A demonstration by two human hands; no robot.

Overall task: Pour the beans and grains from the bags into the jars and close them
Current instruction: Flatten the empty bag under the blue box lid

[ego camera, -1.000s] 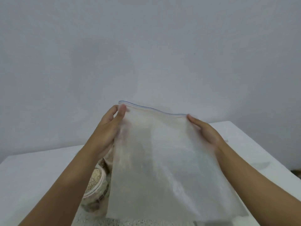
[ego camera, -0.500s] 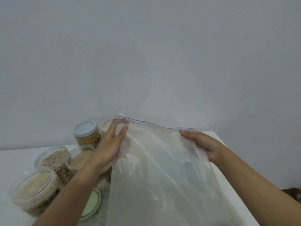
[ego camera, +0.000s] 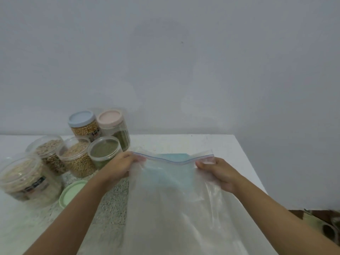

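Note:
A large clear zip bag [ego camera: 180, 203], which looks empty, is stretched out in front of me over the white table [ego camera: 230, 144]. My left hand [ego camera: 119, 168] pinches its top left corner and my right hand [ego camera: 219, 173] pinches the top right corner, by the blue zip line. On the left stand several clear jars of grains and beans: a rice jar [ego camera: 27, 179], two bean jars [ego camera: 49, 153] [ego camera: 77, 159] and a green-bean jar [ego camera: 104, 150], all lidless. Behind them stand a blue-lidded jar [ego camera: 83, 126] and a pink-lidded jar [ego camera: 114, 126].
A loose green lid [ego camera: 70, 194] lies on the table by my left forearm. A blue sheet [ego camera: 174, 157] shows through the bag near the zip. The table's right edge drops off past my right arm, with dark objects [ego camera: 323, 223] below. A plain wall rises behind.
The bag and both hands have come down lower over the table. The camera has tilted down, so the jars on the left now show fully. Both hands now pinch the corners.

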